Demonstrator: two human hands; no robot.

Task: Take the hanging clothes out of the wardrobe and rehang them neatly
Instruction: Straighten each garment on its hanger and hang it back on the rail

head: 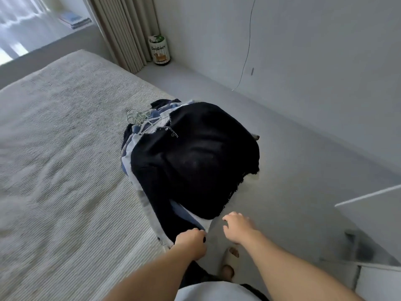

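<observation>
The left hand (191, 243) gripped the near hem of the clothes pile (191, 157) on the bed (65, 170); the right hand (237, 228) hovered just right, fingers spread.

The only readable text is "DogDiary", printed in dark letters across the white middle band of a round canister (159, 51) that stands on the floor at about eleven o'clock, in the corner just beside the curtain (123, 31); its other markings are too small to read.
</observation>
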